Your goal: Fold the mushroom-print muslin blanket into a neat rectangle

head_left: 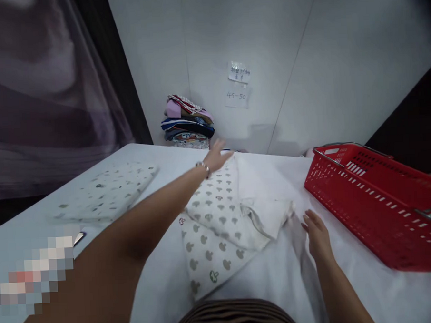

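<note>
A white cloth with grey mushroom-like prints [219, 199] lies partly folded on the white table [159, 278]. My left hand [218, 155] reaches over its far edge, fingers spread and slightly blurred, with a bracelet on the wrist. Plain white fabric [271, 214] is bunched at the right of the printed part. Just right of that bunch, my right hand [315, 231] hovers at or near the loose white cloth, its fingers apart and nothing in them. Whether either hand touches fabric is unclear.
On the left lies a folded cloth with small prints [106, 192], near a pixelated patch. A red basket [378, 211] stands on the right. Folded clothes [188, 120] are stacked beyond the table, against a wall [275, 59] with paper labels [237, 96].
</note>
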A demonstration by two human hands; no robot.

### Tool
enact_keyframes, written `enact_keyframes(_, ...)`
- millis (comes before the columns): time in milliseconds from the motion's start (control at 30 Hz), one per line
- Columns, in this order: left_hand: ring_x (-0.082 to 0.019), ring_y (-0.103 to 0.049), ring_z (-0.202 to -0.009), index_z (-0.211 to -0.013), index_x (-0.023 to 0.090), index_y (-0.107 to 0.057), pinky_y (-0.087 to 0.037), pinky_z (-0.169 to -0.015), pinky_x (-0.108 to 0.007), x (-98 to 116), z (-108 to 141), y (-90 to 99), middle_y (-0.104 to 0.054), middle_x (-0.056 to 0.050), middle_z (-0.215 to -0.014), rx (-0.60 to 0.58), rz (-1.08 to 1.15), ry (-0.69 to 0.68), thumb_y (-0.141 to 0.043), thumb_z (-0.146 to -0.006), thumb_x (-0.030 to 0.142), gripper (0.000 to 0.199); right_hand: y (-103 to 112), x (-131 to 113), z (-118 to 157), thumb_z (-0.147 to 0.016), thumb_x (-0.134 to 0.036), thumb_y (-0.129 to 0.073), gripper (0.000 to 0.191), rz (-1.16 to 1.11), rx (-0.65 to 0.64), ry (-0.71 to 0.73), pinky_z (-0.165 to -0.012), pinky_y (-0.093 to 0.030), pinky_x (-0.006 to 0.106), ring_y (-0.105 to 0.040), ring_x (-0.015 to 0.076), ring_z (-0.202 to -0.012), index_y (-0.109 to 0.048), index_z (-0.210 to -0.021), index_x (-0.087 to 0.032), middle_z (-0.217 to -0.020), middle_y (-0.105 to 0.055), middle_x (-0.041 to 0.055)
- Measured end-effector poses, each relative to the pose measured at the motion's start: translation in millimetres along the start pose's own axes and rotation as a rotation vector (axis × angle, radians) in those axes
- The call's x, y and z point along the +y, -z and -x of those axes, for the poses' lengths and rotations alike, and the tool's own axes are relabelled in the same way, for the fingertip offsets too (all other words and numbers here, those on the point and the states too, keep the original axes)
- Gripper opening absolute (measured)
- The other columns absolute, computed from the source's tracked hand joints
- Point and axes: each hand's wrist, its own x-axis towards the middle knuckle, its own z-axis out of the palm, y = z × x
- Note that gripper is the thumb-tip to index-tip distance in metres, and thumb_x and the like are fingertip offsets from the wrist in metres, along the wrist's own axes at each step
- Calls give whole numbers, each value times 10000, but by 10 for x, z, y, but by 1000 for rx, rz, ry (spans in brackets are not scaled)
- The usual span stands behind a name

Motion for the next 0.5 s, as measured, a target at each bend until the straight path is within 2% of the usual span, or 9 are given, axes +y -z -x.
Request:
enact_keyframes(100, -288, -333, -1343, -1154, 187, -590, -280, -1104, -457, -252, 871, -170, -345, -111, -1473, -257, -143, 93, -582, -793, 374, 407, 155, 185, 61, -635, -432, -701, 412, 79, -129, -9, -725, -535, 341, -646, 235, -886, -685, -944, -159, -990, -692, 93)
enact_keyframes(167, -283, -360, -1326, -1169, 213, -594, -293, -1098, -460, -290, 1409, -250, -383, -86, -1454, -349, -185, 74, -535, -813, 380, 398, 112, 199, 121, -656, -464, -686, 410, 135, -218, 33, -701, -537, 367, -657, 240, -807, -687, -924, -154, -905, -707, 96)
enact_keyframes(267, -285, -378, -1308, -1171, 263, -599, -252, -1114, -476, -221, 2025, -377, -456, -71, -1401, -416, -189, -20, -522, -814, 380, 383, -97, 147, 199, -720, -471, -643, 402, 307, -352, 274, -819, -515, 425, -632, 263, -946, -685, -998, -182, -1041, -687, 107)
enact_keyframes(333, -297, -423, -1265, -1184, 331, -586, -290, -1084, -484, -154, 2290, -471, -486, -48, -1373, -492, -141, -75, -552, -797, 394, 393, -264, 116, 243, -763, -442, -619, 422, 459, -510, 520, -962, -433, 477, -540, 279, -1145, -655, -1118, -216, -1212, -619, 101)
enact_keyframes(400, -322, -466, -1211, -1186, 372, -578, -325, -1040, -502, -108, 2440, -556, -517, -40, -1336, -538, -99, -78, -596, -755, 378, 431, -417, 112, 292, -780, -431, -618, 491, 603, -710, 715, -1044, -342, 508, -431, 282, -1269, -591, -1233, -243, -1326, -538, 90)
enact_keyframes(467, -340, -503, -1152, -1155, 377, -597, -344, -1010, -508, -96, 2488, -619, -565, -44, -1261, -542, -80, -38, -610, -724, 363, 431, -541, 140, 348, -771, -452, -635, 584, 723, -863, 789, -1059, -308, 531, -392, 290, -1301, -522, -1309, -254, -1378, -485, 95)
enact_keyframes(500, -342, -517, -1126, -1133, 373, -610, -347, -1005, -506, -101, 2482, -643, -588, -48, -1213, -535, -73, -11, -608, -718, 362, 415, -591, 163, 375, -766, -458, -641, 616, 770, -896, 789, -1056, -302, 545, -394, 298, -1299, -498, -1330, -254, -1391, -468, 101)
